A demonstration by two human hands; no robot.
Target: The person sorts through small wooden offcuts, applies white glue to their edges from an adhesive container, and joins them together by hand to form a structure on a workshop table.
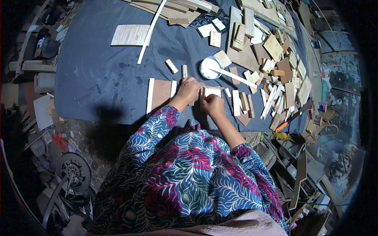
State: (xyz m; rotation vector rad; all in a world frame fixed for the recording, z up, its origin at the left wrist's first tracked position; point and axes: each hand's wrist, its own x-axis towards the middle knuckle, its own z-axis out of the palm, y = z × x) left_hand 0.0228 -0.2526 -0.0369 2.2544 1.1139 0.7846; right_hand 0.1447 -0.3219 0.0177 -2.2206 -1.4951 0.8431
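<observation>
My left hand (189, 89) is closed low over the cloth, its fingertips at the corner of a thin wooden strip (212, 87). Close beside it, my right hand (212, 104) pinches a narrow upright wood strip (202, 93); a white-faced piece (213, 91) shows just beyond its knuckles. What lies under my left fingers is hidden. Left of that hand lies a brown panel (160, 94) with pale strips along two sides. A small wood block (184, 70) sits just above my left hand. The tub of white paste (210, 67), a pale flat stick resting across it, stands beyond both hands.
Dark blue cloth (98, 74) covers the work surface. Many wood offcuts (285, 74) are heaped at the right, near an orange-handled tool (282, 126). A striped board (130, 35) and a long thin strip (151, 33) lie at the far left. A wheel (73, 169) stands below.
</observation>
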